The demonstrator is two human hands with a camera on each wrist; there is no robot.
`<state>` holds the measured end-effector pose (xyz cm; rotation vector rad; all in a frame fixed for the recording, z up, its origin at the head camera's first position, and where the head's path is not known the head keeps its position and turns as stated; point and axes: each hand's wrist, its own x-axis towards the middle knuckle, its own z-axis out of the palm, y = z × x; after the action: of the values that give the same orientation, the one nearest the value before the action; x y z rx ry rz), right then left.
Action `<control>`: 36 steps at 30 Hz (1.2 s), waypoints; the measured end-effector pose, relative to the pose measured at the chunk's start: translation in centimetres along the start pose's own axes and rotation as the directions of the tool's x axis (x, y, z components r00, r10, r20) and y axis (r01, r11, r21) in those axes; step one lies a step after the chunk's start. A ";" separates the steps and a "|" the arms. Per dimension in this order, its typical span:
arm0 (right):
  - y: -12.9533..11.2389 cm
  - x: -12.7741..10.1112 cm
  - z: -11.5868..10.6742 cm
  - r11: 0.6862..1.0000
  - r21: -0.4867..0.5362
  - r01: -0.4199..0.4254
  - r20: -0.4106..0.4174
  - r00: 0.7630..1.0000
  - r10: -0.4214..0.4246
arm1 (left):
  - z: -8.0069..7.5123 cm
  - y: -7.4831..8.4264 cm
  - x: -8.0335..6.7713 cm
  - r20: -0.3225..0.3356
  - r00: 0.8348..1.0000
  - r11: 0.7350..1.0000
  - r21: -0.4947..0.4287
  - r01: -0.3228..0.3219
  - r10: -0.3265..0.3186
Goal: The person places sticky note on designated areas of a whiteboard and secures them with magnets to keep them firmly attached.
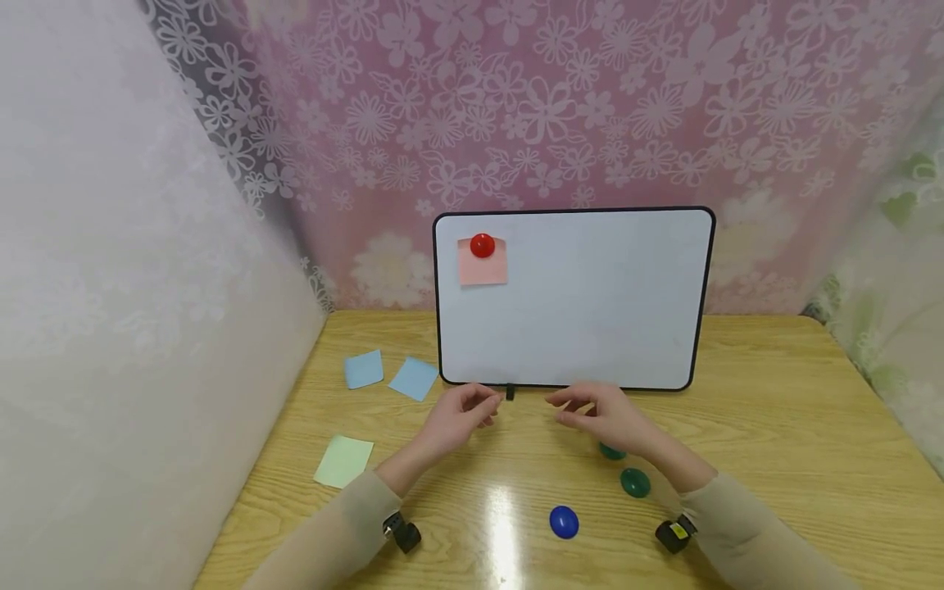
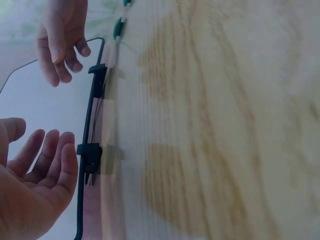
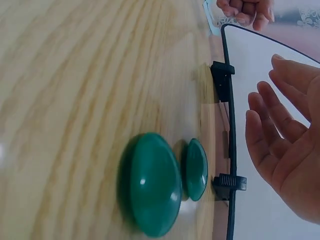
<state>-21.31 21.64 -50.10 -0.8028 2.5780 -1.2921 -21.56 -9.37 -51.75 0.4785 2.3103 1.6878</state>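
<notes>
A small whiteboard (image 1: pixel 575 303) with a black frame stands upright on the table. Near its lower edge, my left hand (image 1: pixel 457 418) hovers with loosely bent fingers and nothing in them. My right hand (image 1: pixel 606 414) is a short way to the right, its relaxed fingers holding nothing and pointing toward the left one. A red round magnet (image 1: pixel 483 245) pins a pink sticky note (image 1: pixel 483 272) to the board's upper left. Below the right hand and wrist lie two green magnets (image 1: pixel 635 483), the farther partly hidden in the head view. Black clips (image 3: pixel 230 182) grip the board's bottom edge.
Two blue sticky notes (image 1: pixel 364 369) lie left of the board, and a pale green one (image 1: pixel 344 460) is nearer, beside the left forearm. A blue magnet (image 1: pixel 564 522) sits at the table's front, between the forearms. A flowered pink curtain (image 1: pixel 516 106) hangs behind.
</notes>
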 end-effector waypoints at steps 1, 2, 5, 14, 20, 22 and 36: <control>0.0 -0.1 0.0 1.000 -0.007 0.004 0.000 1.000 -0.004 | -0.1 -0.1 -0.1 0.000 1.000 1.000 0.004 0.002 -0.002; 0.1 -0.2 -0.1 1.000 -0.013 0.007 0.002 1.000 -0.007 | -0.2 -0.2 -0.1 0.001 1.000 1.000 0.008 0.006 -0.006; 0.1 -0.6 -0.3 1.000 -0.022 0.018 0.003 1.000 -0.018 | -0.5 -0.4 -0.3 0.001 1.000 1.000 0.017 0.023 -0.023; 0.5 -1.7 -0.8 0.998 -0.064 0.016 0.012 1.000 -0.015 | -2.0 -1.0 -1.3 -0.003 0.999 0.998 0.059 0.035 -0.035; 0.8 -2.6 -1.4 0.997 -0.073 -0.018 0.021 1.000 0.019 | -3.4 -1.8 -2.2 -0.010 0.999 0.995 0.093 0.034 -0.034; 0.9 -3.0 -1.7 0.995 -0.089 -0.036 0.020 0.999 0.038 | -4.0 -1.9 -2.5 -0.015 0.999 0.991 0.127 0.033 -0.031; 2.6 -5.9 -3.4 0.990 -0.141 -0.028 0.059 0.998 0.037 | -7.6 -2.2 -5.2 -0.129 0.990 0.966 0.243 0.083 -0.052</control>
<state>-18.57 28.38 -50.60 -0.8066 2.6444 -1.0693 -19.97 -18.67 -51.57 0.3463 2.6104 1.4404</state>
